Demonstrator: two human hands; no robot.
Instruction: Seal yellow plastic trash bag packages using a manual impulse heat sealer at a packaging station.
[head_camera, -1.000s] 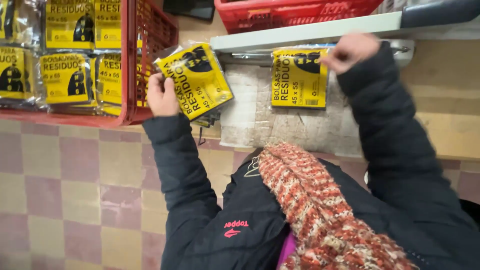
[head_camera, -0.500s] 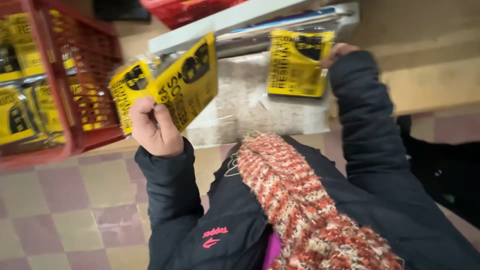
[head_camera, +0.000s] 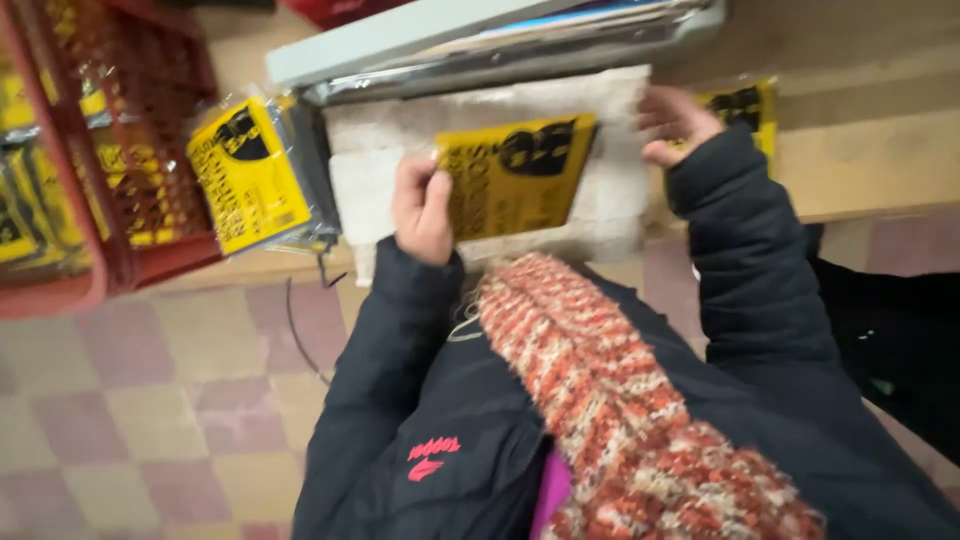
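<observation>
My left hand (head_camera: 422, 205) grips the left edge of a yellow plastic-wrapped packet (head_camera: 515, 175) with black print, which lies flat on a white padded block (head_camera: 610, 205). My right hand (head_camera: 675, 125) hovers at the block's right edge with its fingers curled. It touches or nearly touches a second yellow packet (head_camera: 748, 105) lying on the wooden bench (head_camera: 870, 160). That hand is blurred, so its hold is unclear. My dark sleeves and a red-and-white knitted scarf fill the lower part of the view.
A grey metal bar machine (head_camera: 480, 40) lies just behind the block. A stack of the same yellow packets (head_camera: 250, 175) leans beside a red plastic crate (head_camera: 150, 260) with more packets inside. A thin cable (head_camera: 298, 335) trails over the checkered floor.
My left hand brought its packet from the left, by the crate, onto the white block. My right hand carried the other packet off the block to the right, onto the bench.
</observation>
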